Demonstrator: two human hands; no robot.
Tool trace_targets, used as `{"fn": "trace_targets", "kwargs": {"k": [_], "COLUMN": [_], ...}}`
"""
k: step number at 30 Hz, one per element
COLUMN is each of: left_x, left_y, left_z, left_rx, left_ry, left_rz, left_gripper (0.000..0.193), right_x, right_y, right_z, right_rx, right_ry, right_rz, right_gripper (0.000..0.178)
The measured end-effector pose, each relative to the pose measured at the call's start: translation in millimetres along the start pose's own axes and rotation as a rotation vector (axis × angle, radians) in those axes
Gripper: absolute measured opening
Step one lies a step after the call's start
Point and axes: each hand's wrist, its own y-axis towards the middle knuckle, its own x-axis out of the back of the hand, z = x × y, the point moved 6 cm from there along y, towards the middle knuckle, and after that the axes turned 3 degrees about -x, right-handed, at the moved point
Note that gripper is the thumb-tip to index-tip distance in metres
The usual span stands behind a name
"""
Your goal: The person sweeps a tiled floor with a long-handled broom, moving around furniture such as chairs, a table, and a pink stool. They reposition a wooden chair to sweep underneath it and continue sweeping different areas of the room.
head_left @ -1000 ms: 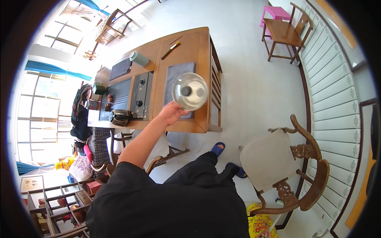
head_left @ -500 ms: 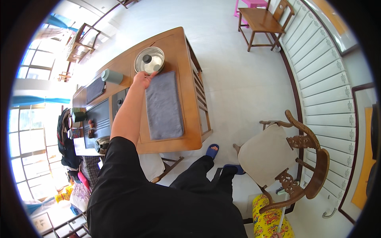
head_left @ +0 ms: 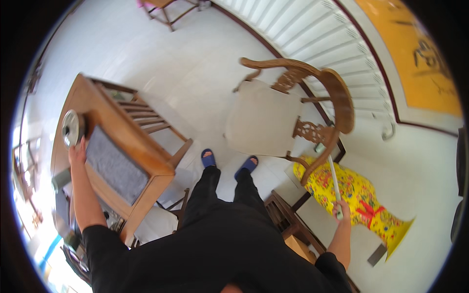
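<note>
My left hand (head_left: 77, 154) reaches out over the wooden table (head_left: 146, 161), with its fingertips at the near rim of a round glass lid with a metal rim (head_left: 72, 128). The lid lies at the table's far end, beside a grey mat (head_left: 115, 168). Whether the fingers still grip the lid is unclear. Low at my right side, my right hand (head_left: 340, 211) is closed around the lower end of a thin white rod (head_left: 333, 177). The rod points up toward the wooden armchair (head_left: 273, 119) and lies across a yellow flowered vase (head_left: 364, 202).
The armchair with a pale seat stands in front of my blue slippers (head_left: 229, 163). A low wooden stand (head_left: 288, 222) is by my right leg. A white radiator (head_left: 337, 46) lines the far wall. A stove and kitchen items (head_left: 63, 195) crowd the table's left part.
My head has turned right, so the table has slid to the left of the picture. The lid, held up a second ago, now lies on the table's far end. My right hand with the rod has come into view.
</note>
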Motion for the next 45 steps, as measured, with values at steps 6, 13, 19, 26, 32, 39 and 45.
{"fn": "trace_targets", "kwargs": {"k": [6,13,19,26,32,39,45], "left_x": [-156.2,-528.1,-719.5,-799.0,-768.9,-656.7,-582.9], "left_y": [-184.9,-532.3,-704.6,-775.1,-741.6,-641.5,-564.5], "left_z": [-102.2,-120.2,-76.1,-38.9,-41.1,-124.9,-136.6], "left_rx": [-0.320,-0.298,-0.628,-0.500,-0.519,-0.475,-0.448], "left_ry": [0.059,0.153,0.404,0.547,0.489,0.581,0.718], "left_rz": [-0.275,0.941,1.202,1.105,1.026,1.127,1.153], "left_gripper": [0.026,0.040,0.077,0.041,0.035,0.028,0.028], "right_x": [2.3,-4.3,-21.2,-14.7,-37.0,-96.9,-126.6], "right_y": [28.0,100.2,126.6,157.2,153.4,121.9,127.4], "right_z": [9.5,5.4,2.4,5.1,-15.0,-33.7,14.3], "right_rx": [0.061,0.014,0.044,0.063,0.007,-0.060,-0.130], "right_ry": [0.131,0.374,0.160,-0.017,-0.243,-0.092,0.096], "right_rz": [0.013,0.136,0.008,-0.089,0.019,0.234,0.528], "right_gripper": [0.037,0.021,0.025,0.032,0.036,0.043,0.043]}}
